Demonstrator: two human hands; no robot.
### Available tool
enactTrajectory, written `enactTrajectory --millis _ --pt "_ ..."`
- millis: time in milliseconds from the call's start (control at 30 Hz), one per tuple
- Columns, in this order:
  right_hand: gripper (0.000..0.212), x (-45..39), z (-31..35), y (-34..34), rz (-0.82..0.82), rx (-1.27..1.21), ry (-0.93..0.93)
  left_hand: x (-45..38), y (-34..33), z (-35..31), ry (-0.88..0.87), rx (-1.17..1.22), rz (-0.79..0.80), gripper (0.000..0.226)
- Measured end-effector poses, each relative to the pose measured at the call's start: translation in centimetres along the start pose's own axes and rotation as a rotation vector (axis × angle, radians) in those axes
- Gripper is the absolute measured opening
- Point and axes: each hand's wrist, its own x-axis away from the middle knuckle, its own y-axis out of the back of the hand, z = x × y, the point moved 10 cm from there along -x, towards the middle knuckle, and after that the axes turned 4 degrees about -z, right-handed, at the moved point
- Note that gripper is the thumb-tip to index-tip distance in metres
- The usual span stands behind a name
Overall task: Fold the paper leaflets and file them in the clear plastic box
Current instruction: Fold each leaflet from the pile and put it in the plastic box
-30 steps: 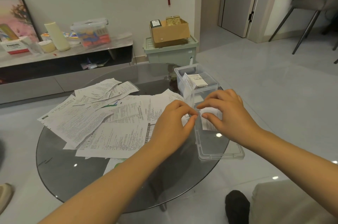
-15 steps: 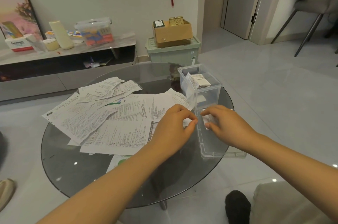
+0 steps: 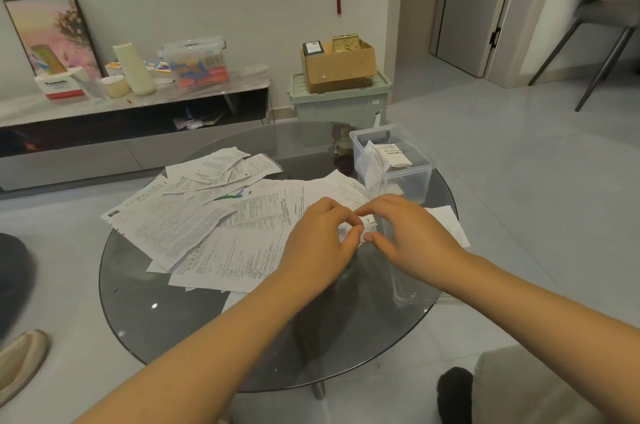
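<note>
Near the worktop's [image 3: 145, 302] right edge, the left hand [image 3: 317, 243] and right hand [image 3: 412, 233] pinch a small folded leaflet [image 3: 349, 231] between curled fingertips; a loose pinch could let the crease spring open; the clear box [image 3: 393, 163] stands just beyond, its lid [image 3: 408, 285] lying between, loose leaflets [image 3: 194, 226] crowding the left.

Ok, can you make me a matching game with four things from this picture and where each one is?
Things:
1. clear box
2. cardboard box
3. small folded paper
4. picture frame

Places:
A. leaning against the wall, on the low shelf
B. pinched between the left hand and the right hand
C. on the glass table, with folded papers inside
D. on top of the green bin

Pairs: 1-C, 2-D, 3-B, 4-A
</note>
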Motion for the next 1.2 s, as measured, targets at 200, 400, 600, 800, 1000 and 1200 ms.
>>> enactTrajectory --millis 200,400,600,800,1000,1200 --pt "0.037 -1.4 2.7 -2.3 0.072 0.010 0.043 1.2 1.9 3.5 0.098 -0.175 0.056 0.024" --pt "0.044 -2.4 5.2 -6.1 0.202 0.047 0.119 3.6 2.1 7.9 0.203 -0.391 0.276 0.060" --pt "0.045 -2.9 6.7 -8.8 0.288 0.093 0.219 5.2 2.8 9.0 0.181 -0.273 0.360 0.070" --pt "0.041 -3.1 7.0 -9.5 0.316 0.103 0.267 5.9 2.6 9.3 0.155 -0.153 0.466 0.083" --pt "0.030 -3.0 6.9 -9.8 0.346 0.042 0.255 5.9 2.8 9.1 0.129 -0.096 0.476 0.064" --pt "0.022 -2.3 6.5 -9.2 0.396 0.007 0.241 6.0 3.2 8.6 0.104 -0.049 0.421 0.053"
